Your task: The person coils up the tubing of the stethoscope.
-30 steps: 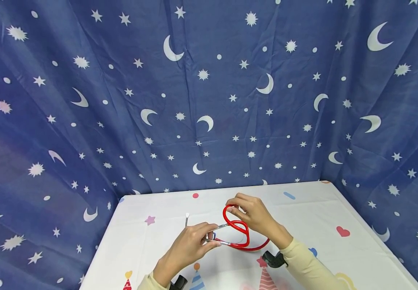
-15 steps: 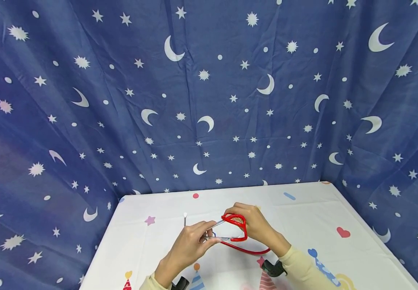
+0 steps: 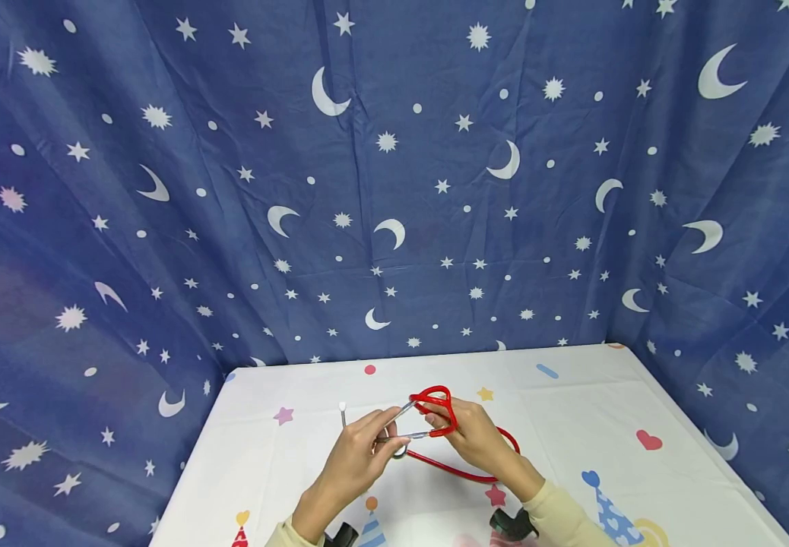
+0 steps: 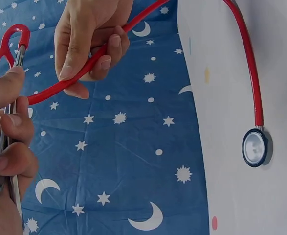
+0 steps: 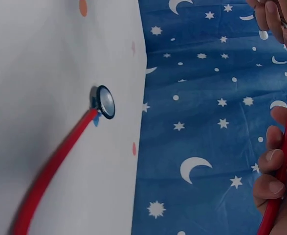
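A stethoscope with red tubing (image 3: 452,469) and metal ear tubes (image 3: 419,435) is held up over the table between both hands. My left hand (image 3: 356,458) grips the ear tubes, fingers curled round the metal in the left wrist view. A white eartip (image 3: 343,406) sticks up beyond that hand. The right hand (image 3: 480,441) holds the red tubing below the fork, thumb on one side and fingers on the other, as the left wrist view shows. At the tubing's far end, the round chestpiece (image 4: 254,148) with a dark rim lies near the white table surface.
The white tablecloth (image 3: 264,456) carries printed stars, hearts and party hats. A dark blue curtain (image 3: 394,190) with moons and stars hangs behind the table and along its sides. Dark wrist devices (image 3: 512,524) sit at both sleeves.
My right hand has come down toward me, moving from the top of the red loop to the tubing below the fork. The left hand has risen slightly, keeping hold of the ear tubes.
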Motion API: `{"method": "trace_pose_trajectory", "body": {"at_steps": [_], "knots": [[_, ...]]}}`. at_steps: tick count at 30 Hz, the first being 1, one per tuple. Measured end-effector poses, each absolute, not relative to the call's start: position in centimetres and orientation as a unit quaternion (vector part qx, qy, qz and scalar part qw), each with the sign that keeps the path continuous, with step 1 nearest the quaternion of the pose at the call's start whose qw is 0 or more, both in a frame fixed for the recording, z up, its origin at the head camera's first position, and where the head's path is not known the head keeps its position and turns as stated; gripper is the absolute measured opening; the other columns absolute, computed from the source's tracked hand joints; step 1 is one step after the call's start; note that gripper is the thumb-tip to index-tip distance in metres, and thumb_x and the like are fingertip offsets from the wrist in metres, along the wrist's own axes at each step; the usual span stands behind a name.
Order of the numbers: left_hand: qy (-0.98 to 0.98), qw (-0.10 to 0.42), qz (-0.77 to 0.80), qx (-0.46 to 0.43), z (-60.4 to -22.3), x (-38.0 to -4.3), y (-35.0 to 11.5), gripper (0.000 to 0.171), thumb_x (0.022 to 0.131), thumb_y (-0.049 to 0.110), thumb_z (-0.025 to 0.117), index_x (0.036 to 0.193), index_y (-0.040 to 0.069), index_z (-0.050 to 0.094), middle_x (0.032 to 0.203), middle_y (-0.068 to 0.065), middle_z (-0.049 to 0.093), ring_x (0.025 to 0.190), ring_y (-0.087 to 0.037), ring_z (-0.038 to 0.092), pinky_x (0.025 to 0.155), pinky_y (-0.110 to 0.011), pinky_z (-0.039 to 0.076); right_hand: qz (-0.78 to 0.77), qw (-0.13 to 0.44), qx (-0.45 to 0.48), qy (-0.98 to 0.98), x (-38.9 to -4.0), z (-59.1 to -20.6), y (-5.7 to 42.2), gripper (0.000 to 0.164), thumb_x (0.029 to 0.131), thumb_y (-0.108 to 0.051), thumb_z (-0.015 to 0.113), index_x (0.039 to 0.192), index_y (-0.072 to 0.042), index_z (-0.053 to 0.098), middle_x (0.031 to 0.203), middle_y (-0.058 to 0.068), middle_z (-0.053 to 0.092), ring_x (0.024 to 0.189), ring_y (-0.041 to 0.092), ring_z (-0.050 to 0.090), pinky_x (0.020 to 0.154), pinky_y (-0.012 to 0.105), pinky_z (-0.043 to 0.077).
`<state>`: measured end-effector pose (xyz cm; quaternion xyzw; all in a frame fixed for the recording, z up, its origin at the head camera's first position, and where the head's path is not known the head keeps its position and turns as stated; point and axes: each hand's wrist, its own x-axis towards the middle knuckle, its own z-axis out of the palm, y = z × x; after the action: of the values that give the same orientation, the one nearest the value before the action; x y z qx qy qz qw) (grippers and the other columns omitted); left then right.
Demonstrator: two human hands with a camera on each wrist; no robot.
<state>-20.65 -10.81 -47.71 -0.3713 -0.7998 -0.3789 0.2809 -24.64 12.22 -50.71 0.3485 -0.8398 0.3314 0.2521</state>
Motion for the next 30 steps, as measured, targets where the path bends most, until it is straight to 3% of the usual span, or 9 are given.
{"method": "trace_pose_trajectory", "body": {"at_steps": [7, 18, 24, 30], "knots": [[-0.795, 0.319, -0.395, -0.331, -47.5, -21.1, -11.1, 0.039, 0.079, 0.007, 0.079, 0.114, -0.003, 0.065, 0.076, 0.005, 0.059, 0.06, 0.006, 0.043, 0.052, -0.005, 0.036, 0.319, 0.244, 0.35, -0.846, -24.1, -51.7, 12.5, 0.005, 0.092, -0.017, 0.068, 0.095, -0.014, 0.071, 0.076, -0.013, 0.062, 0.065, -0.004, 0.045, 0.059, 0.01, 0.039], [-0.807, 0.352, -0.397, -0.261, -48.1, -22.1, -11.9, 0.039, 0.077, 0.005, 0.081, 0.112, -0.005, 0.066, 0.075, 0.003, 0.06, 0.058, 0.006, 0.044, 0.049, -0.007, 0.036, 0.307, 0.223, 0.322, -0.867, -23.1, -52.7, 13.3, 0.014, 0.094, -0.016, 0.065, 0.104, -0.009, 0.073, 0.074, -0.014, 0.058, 0.064, -0.005, 0.042, 0.058, 0.012, 0.039], [-0.819, 0.344, -0.398, -0.227, -48.3, -22.5, -12.2, 0.038, 0.079, 0.006, 0.081, 0.112, -0.005, 0.066, 0.074, 0.005, 0.06, 0.057, 0.006, 0.042, 0.047, -0.008, 0.034, 0.312, 0.226, 0.324, -0.864, -22.4, -52.8, 13.9, 0.015, 0.094, -0.014, 0.066, 0.105, -0.007, 0.072, 0.073, -0.014, 0.055, 0.064, -0.005, 0.041, 0.058, 0.011, 0.04], [-0.826, 0.346, -0.4, -0.193, -49.0, -23.0, -12.0, 0.036, 0.078, 0.006, 0.082, 0.109, -0.005, 0.068, 0.072, 0.005, 0.059, 0.056, 0.006, 0.043, 0.047, -0.009, 0.036, 0.327, 0.223, 0.334, -0.856, -21.9, -52.8, 13.7, 0.014, 0.095, -0.014, 0.065, 0.105, -0.007, 0.072, 0.076, -0.01, 0.063, 0.065, -0.005, 0.044, 0.06, 0.011, 0.041]]}}
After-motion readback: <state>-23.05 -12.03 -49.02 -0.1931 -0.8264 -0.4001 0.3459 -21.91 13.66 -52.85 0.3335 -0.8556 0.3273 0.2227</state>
